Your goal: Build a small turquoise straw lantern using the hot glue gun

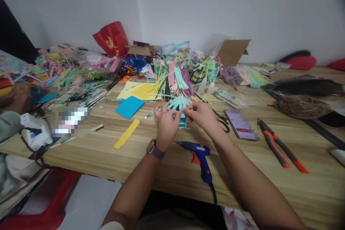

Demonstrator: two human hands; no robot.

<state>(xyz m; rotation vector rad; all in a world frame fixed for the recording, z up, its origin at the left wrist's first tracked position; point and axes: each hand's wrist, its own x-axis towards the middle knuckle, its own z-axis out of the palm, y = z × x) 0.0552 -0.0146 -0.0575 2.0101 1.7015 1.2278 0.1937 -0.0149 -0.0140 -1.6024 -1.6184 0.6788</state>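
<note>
Left hand: (167,124) fingers curled, gripping the left side of the turquoise fuzzy piece.
Right hand: (201,115) thumb and fingers pinched on the same piece at its right edge; exact grip partly hidden.
Turquoise fuzzy piece: (178,102) between both hands, above the table; ribbed, spread top, dark gap under it, tiered lower part showing below the fingers.
Watch: (151,146) on left wrist, dark strap.
Glue gun: (198,147) blue, red trigger, lying on the table just below the hands, nozzle pointing left, cord off the near edge.
Yellow strip: (126,134) flat, left of left hand.
Blue paper: (130,107) flat, beyond the strip, next to yellow sheets (147,91).
Fuzzy stems: (180,78) bundled pile just beyond the hands, mixed colours.
Phone: (240,124) right of right hand, screen lit.
Pliers: (280,147) orange-and-grey handles, right of phone.
Twine coil: (303,107) brown, far right.
Red bag: (111,39) upright at back, left of open cardboard box (140,49).
Co-worker's hand: (20,97) far left edge, blurred; grip cannot be told.
Table: (107,158) wood-grain, under everything listed.
</note>
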